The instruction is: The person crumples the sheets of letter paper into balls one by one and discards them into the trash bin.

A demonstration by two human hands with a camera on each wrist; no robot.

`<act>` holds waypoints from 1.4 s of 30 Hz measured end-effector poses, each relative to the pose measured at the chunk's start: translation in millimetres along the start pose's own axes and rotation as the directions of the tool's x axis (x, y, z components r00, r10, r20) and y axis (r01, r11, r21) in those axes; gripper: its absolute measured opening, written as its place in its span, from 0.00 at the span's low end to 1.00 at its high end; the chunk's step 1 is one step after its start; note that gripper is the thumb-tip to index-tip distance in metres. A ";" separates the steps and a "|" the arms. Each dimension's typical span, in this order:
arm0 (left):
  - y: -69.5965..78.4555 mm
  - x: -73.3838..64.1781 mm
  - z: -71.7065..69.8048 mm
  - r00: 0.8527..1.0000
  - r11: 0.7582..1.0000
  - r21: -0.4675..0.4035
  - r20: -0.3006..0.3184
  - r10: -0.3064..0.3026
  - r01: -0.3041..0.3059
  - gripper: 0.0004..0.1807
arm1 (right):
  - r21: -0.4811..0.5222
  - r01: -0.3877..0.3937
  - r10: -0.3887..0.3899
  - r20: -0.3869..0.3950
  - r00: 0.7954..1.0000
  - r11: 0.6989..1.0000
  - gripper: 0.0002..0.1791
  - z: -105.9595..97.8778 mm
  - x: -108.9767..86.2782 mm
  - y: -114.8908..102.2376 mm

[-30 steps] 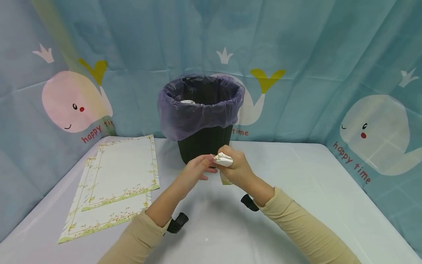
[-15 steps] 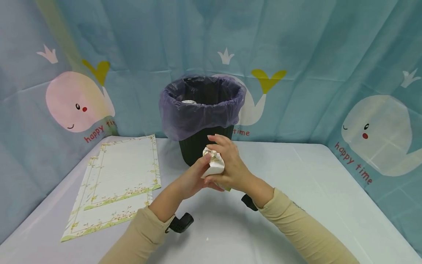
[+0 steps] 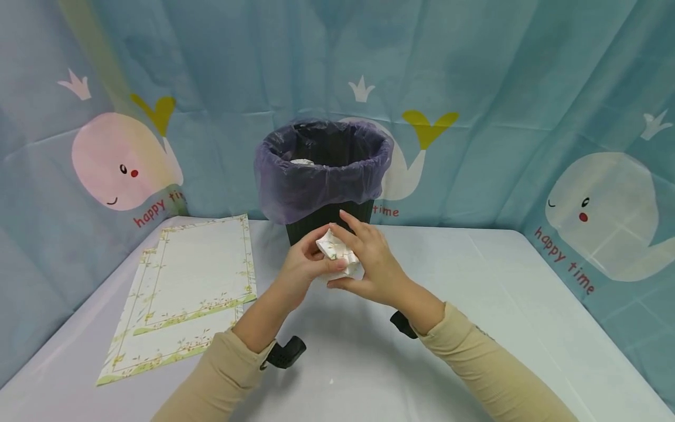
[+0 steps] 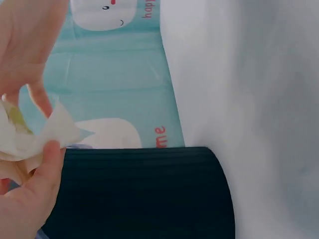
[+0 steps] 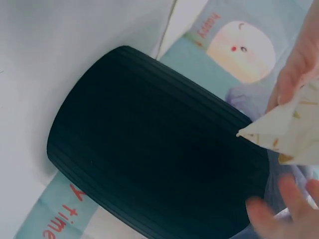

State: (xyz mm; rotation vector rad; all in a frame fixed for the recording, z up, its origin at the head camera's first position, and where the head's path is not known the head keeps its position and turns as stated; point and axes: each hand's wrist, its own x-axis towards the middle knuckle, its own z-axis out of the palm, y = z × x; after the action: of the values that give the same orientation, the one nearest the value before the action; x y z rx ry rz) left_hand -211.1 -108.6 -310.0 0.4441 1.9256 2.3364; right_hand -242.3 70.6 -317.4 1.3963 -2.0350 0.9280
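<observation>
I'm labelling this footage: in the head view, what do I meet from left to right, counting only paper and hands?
Two floral-bordered paper sheets → left hand → crumpled paper → right hand.

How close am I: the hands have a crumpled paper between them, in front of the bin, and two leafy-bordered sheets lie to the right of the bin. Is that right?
Not quite: the two leafy-bordered sheets lie to the left of the bin, as the head view shows. The left hand and right hand do have the crumpled paper between them, in front of the bin.
</observation>
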 end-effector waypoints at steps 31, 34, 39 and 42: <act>5.8 -4.9 1.1 0.976 0.900 0.392 -0.022 0.217 -0.191 0.46 | 0.630 -0.451 0.361 0.275 0.891 0.632 0.59 -17.0 2.3 -3.0; 6.4 -3.0 1.3 0.974 0.908 0.375 -0.048 0.219 -0.186 0.46 | 0.647 -0.430 0.392 0.214 0.895 0.630 0.57 -12.5 1.1 -4.2; 4.0 -0.5 3.5 0.971 0.930 0.314 -0.079 0.228 -0.193 0.44 | 0.724 -0.351 0.385 0.127 0.914 0.594 0.48 -7.1 0.8 -6.1; 1.4 0.6 4.8 0.957 0.917 0.319 -0.083 0.280 -0.240 0.42 | 0.742 -0.270 0.358 0.043 0.933 0.614 0.39 -4.2 1.2 -7.0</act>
State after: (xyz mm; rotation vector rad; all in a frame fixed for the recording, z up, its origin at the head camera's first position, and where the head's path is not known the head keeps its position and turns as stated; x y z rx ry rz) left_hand -210.3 -104.1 -307.7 0.6262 2.4448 2.2639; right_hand -236.2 71.4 -312.1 1.2932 -1.9145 2.1337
